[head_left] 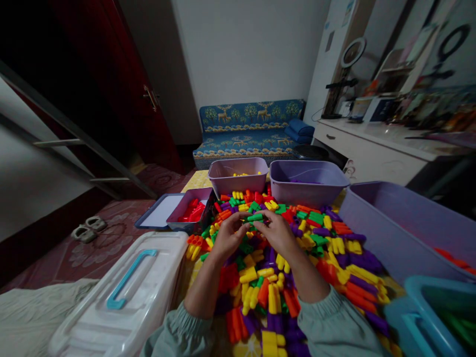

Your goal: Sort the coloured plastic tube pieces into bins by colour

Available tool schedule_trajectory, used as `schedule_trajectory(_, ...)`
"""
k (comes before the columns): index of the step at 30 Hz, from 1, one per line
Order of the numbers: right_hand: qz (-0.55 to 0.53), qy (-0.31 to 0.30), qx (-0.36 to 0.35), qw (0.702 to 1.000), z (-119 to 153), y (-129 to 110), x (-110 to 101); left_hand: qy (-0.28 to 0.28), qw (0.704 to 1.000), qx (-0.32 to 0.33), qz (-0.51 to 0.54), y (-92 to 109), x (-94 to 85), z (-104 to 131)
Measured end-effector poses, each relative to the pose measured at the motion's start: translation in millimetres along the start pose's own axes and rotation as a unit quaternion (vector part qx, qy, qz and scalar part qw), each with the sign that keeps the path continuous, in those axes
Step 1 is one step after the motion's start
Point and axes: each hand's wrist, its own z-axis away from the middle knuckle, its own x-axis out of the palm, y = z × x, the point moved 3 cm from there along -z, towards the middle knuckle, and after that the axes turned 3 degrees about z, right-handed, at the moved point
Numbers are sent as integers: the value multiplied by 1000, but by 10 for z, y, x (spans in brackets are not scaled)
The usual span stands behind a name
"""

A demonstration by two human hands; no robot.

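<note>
Between my two hands, above the middle of a big pile of coloured plastic blocks [273, 295], is a green block [255, 217]. My left hand [231, 234] pinches it from the left with thumb and fingers. From the right, my right hand [275, 230] has its fingers closed on the same green block. Red, yellow, orange, purple and green pieces lie under and around both hands and forearms.
Behind the pile stand a bin with yellow pieces [238, 186] and a purple bin [308, 192]. A larger bin [394, 238] and a teal basket [424, 317] are right. Left are a box of red pieces [186, 227] and a white lid [122, 297].
</note>
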Motion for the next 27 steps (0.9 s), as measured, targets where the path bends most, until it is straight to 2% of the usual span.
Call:
schedule_trajectory(6,5,-14,0,1000,20,-23,-2,11,1000,-6,-10,-33,-31,-11)
schedule_trajectory(12,141,18,-10,990,102,-137,-76,0,999,-10,-49,-88,-9,-4)
schedule_trajectory(17,193,47,-5,980,252,-274,-170,-18,998,-8,-62,-55,47,-3)
schedule_trajectory(20,202,63,3,977,437,-412,-282,-25,994,-2,-104,-58,71,1)
schedule_trajectory(23,226,77,-11,971,736,-632,-467,-25,989,8,-147,-73,81,4)
schedule_trajectory(27,274,111,-23,955,1272,-981,-922,-35,986,17,-162,-81,86,-4)
